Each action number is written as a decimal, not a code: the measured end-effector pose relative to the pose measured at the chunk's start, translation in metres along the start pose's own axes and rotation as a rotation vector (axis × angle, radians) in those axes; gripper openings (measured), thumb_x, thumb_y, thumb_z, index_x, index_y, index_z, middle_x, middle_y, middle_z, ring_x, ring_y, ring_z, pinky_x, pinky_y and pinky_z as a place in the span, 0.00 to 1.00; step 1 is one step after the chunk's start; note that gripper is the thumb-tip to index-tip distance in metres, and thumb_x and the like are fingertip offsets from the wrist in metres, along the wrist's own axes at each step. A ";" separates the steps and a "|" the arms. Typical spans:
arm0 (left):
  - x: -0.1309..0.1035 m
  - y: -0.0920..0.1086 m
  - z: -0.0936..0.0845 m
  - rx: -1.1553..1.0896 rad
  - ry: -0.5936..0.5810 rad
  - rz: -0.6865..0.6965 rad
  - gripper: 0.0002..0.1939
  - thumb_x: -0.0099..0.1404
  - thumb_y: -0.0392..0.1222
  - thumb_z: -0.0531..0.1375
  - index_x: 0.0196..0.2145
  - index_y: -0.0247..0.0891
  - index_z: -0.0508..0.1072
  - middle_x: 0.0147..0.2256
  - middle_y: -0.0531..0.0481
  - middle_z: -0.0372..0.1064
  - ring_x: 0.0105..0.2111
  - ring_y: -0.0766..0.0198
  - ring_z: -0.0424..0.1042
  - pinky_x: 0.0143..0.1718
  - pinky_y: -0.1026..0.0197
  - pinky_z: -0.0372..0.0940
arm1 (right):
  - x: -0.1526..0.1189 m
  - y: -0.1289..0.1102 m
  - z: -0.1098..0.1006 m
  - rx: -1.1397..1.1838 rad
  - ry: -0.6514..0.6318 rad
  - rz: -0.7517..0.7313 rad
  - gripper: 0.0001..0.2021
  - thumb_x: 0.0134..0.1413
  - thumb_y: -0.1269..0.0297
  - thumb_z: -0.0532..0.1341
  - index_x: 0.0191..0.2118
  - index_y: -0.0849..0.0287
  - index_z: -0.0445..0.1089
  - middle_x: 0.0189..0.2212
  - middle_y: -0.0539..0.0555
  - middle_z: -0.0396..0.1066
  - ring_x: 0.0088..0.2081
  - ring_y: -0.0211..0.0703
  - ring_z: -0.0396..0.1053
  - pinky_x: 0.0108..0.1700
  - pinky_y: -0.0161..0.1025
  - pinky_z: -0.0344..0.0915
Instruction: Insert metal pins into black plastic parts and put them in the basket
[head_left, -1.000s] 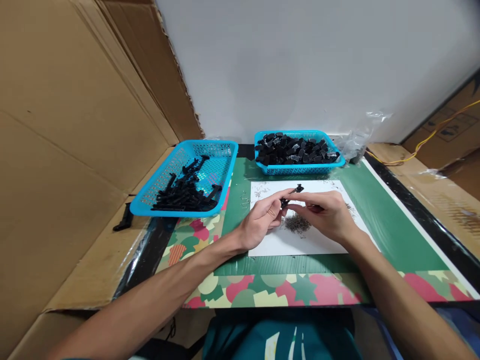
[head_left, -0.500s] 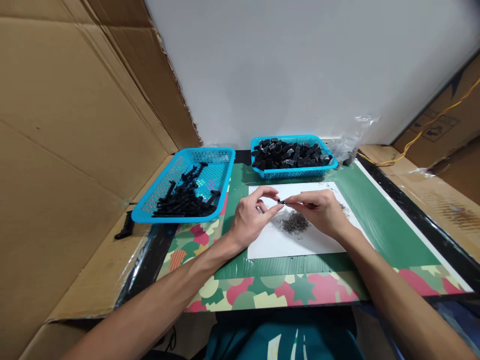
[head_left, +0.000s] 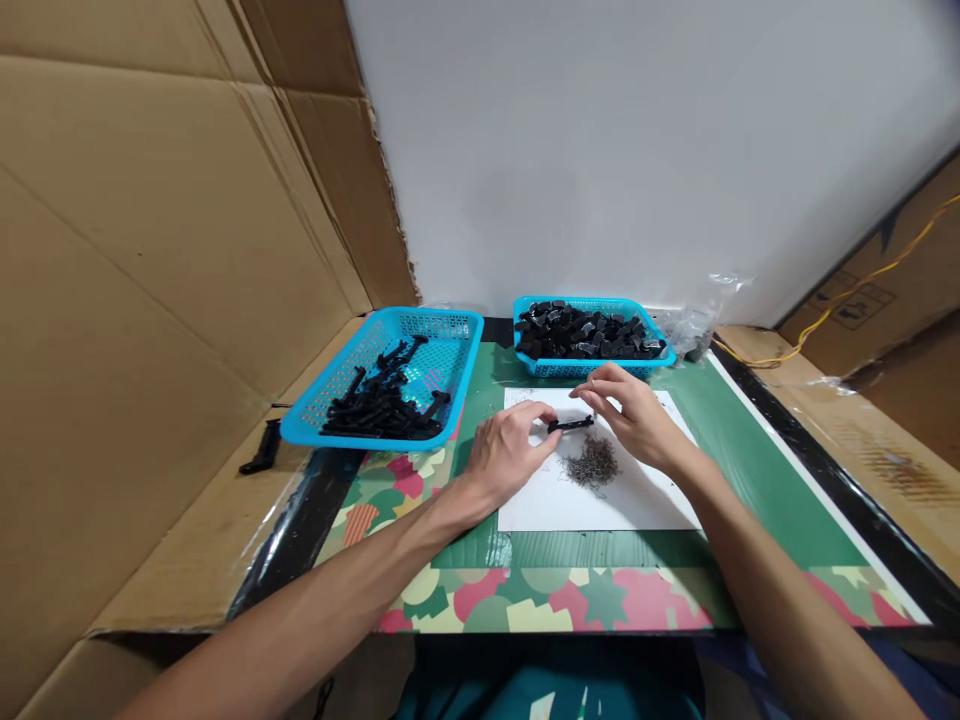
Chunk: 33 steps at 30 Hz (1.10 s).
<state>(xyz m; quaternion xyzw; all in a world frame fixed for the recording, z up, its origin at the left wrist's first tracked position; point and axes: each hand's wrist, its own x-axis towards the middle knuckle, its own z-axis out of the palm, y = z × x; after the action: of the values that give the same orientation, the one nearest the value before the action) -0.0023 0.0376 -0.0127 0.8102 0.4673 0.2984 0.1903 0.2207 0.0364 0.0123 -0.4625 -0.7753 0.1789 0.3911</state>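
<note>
My left hand [head_left: 510, 450] pinches one end of a slim black plastic part [head_left: 574, 424] between thumb and fingers, over a sheet of white paper [head_left: 525, 510]. My right hand [head_left: 626, 410] is above the part's far end, with thumb and fingertips pressed together. Whatever it may hold is too small to make out. Just below both hands, a pile of tiny metal pieces [head_left: 592, 463], like small springs, lies on the paper.
To the left, a blue basket [head_left: 300, 428] holds similar slim black parts. A second blue basket [head_left: 592, 368] at the back is full of short black pieces. Beside it stands a clear plastic bag [head_left: 694, 325]. One black part [head_left: 262, 448] lies left of the baskets.
My right hand has come away from the left fingertips, moving up and slightly right. The black part in my left hand now shows along its length. The whole view has shifted a little.
</note>
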 end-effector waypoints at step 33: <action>0.001 0.008 0.000 0.136 -0.048 -0.018 0.08 0.70 0.39 0.68 0.46 0.44 0.84 0.48 0.52 0.84 0.47 0.53 0.82 0.43 0.58 0.72 | 0.001 -0.005 0.039 0.080 0.171 0.110 0.16 0.65 0.58 0.65 0.26 0.58 0.75 0.21 0.52 0.75 0.23 0.39 0.69 0.29 0.36 0.62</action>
<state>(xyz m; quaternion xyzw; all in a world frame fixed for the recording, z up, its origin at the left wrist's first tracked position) 0.0031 0.0348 -0.0076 0.8239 0.4890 0.2449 0.1486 0.1869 0.0382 -0.0083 -0.5020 -0.7046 0.1908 0.4638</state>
